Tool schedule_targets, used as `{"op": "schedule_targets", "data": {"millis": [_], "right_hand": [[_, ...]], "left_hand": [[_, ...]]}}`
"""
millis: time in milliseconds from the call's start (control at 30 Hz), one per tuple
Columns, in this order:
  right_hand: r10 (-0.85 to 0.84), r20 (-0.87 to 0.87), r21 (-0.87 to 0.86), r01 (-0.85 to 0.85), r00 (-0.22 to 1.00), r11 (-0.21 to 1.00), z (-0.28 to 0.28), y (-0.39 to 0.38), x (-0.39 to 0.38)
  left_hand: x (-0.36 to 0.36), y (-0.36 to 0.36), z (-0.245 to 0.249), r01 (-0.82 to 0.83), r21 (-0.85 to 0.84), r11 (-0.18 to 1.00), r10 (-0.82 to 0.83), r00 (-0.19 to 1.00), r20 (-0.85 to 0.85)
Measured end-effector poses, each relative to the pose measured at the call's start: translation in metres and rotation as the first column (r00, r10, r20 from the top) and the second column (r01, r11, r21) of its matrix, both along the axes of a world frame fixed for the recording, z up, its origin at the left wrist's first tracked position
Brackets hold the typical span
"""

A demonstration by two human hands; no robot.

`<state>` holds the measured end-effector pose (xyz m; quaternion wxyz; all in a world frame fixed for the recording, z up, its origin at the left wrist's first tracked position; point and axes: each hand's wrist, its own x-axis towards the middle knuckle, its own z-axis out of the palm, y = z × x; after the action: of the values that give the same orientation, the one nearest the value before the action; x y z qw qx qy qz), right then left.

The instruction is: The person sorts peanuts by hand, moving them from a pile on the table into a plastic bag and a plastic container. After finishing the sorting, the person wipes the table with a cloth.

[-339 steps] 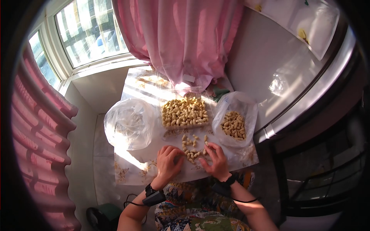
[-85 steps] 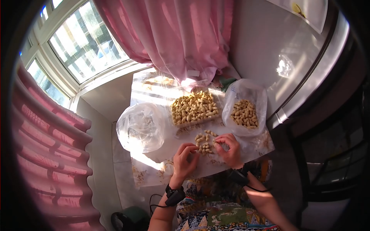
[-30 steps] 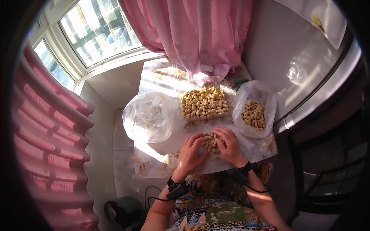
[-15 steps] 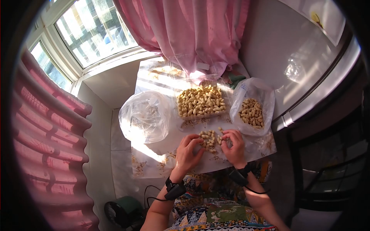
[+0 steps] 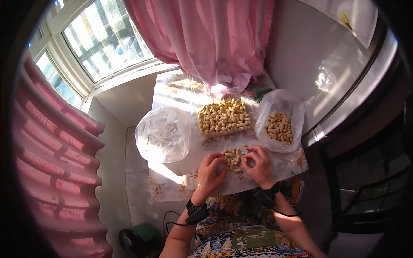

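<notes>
Between left grip (image 5: 210, 173) and right grip (image 5: 260, 167), loose peanuts (image 5: 233, 159); both grips half-curled, hold unclear.

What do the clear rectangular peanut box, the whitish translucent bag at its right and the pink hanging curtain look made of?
Clear rectangular box: probably thin, glossy plastic; it is see-through and straight-edged.

Whitish translucent bag: likely soft plastic film, slightly shiny; it looks creased and partly see-through.

Pink hanging curtain: apparently matte fabric, falling in soft folds.
</notes>
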<state>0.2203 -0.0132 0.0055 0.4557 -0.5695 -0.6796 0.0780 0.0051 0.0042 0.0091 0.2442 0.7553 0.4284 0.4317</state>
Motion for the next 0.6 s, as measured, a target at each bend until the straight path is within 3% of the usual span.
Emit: {"op": "schedule_targets", "data": {"millis": [600], "right_hand": [[0.091, -0.057, -0.016, -0.092, 0.994, 0.996, 0.0017, -0.0024, 0.0045]], "left_hand": [[0.0000, -0.0005, 0.0013, -0.001, -0.011, 1.000, 0.001, 1.000, 0.001]]}}
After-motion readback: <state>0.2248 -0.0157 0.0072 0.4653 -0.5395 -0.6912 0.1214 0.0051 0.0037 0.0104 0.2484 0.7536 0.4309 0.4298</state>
